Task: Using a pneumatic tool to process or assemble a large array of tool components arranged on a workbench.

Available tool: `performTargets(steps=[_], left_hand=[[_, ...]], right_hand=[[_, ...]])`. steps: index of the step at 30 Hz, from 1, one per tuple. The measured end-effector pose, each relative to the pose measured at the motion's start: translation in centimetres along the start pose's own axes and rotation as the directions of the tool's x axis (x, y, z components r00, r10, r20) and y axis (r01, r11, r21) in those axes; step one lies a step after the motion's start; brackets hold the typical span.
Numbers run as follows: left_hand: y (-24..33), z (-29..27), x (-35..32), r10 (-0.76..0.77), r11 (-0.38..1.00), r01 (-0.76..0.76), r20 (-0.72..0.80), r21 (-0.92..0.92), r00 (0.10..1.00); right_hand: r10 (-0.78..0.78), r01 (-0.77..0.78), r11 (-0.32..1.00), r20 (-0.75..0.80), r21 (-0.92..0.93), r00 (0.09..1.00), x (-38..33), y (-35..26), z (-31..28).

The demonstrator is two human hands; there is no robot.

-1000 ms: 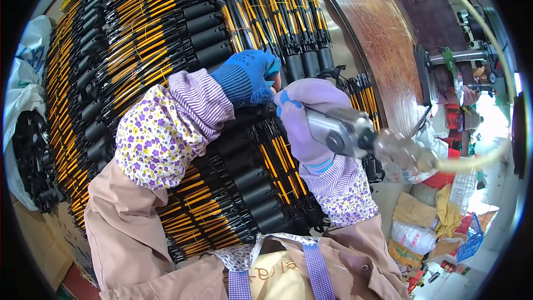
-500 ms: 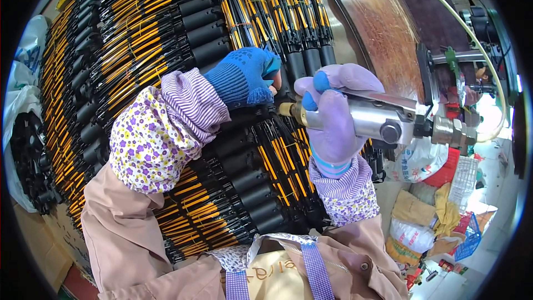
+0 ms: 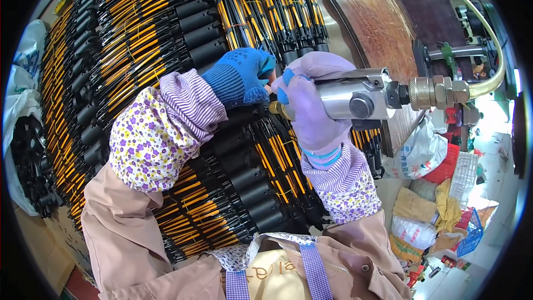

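Head view. My left hand (image 3: 242, 78), in a blue knitted glove, lies at 11 o'clock of centre, fingers bent inward; what they may pinch is hidden, so I cannot tell. My right hand (image 3: 316, 105), gloved in lilac with blue-tipped fingers, is at 2 o'clock, wrapped around a silver hand tool (image 3: 347, 99), whose body extends from my palm toward 3 o'clock. Its brass nose (image 3: 277, 109) points to 9 o'clock, just beside my left hand; contact cannot be made out. From the brass fitting (image 3: 436, 92) at its rear, a pale hose (image 3: 486, 86) loops round to between 1 and 2 o'clock. Bundles of orange and black rods (image 3: 133, 36) surround my hands: the largest stack at 10 o'clock, beside black cylinders (image 3: 200, 36), a smaller row at 12, others at 5 and 7.
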State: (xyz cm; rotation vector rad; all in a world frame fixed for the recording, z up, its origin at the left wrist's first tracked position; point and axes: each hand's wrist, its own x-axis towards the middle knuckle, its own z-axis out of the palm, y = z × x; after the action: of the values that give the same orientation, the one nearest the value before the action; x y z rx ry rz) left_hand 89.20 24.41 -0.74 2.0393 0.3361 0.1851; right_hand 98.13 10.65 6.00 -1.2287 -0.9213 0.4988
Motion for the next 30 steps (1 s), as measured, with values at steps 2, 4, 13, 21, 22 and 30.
performTargets(steps=[2, 4, 13, 21, 22, 30], left_hand=[[0.8, 0.0, 0.0, -0.056, 0.998, 0.056, -0.012, 0.025, 0.998], [0.9, 0.0, -0.1, -0.084, 0.996, 0.085, -0.02, 0.036, 0.996], [0.0, 0.3, 0.2, -0.041, 0.998, 0.042, -0.022, 0.05, 0.999], [-1.9, 1.2, 0.3, 0.041, 0.992, -0.026, -0.124, 0.124, 0.991], [-1.8, 1.0, 0.1, 0.042, 0.991, -0.028, -0.115, 0.127, 0.992], [0.7, -0.4, 0.6, -0.022, 0.965, 0.031, 0.036, -0.26, 0.999]], right_hand=[[-0.042, 0.046, 0.995, 0.043, -0.09, 0.998, 0.0, 0.6, -0.4], [-0.06, 0.069, 0.989, 0.068, -0.134, 0.996, -0.1, 0.9, -0.4], [-0.102, 0.109, 0.988, 0.062, -0.106, 0.993, -0.2, 1.1, -0.1], [-0.01, 0.011, 0.999, 0.044, -0.03, 0.999, -0.6, 1.6, 1.2], [-0.003, 0.004, 1.0, 0.039, -0.031, 0.999, -0.7, 1.8, 1.3], [-0.068, 0.073, 0.991, -0.046, 0.113, 0.997, -0.4, -1.2, -1.5]])
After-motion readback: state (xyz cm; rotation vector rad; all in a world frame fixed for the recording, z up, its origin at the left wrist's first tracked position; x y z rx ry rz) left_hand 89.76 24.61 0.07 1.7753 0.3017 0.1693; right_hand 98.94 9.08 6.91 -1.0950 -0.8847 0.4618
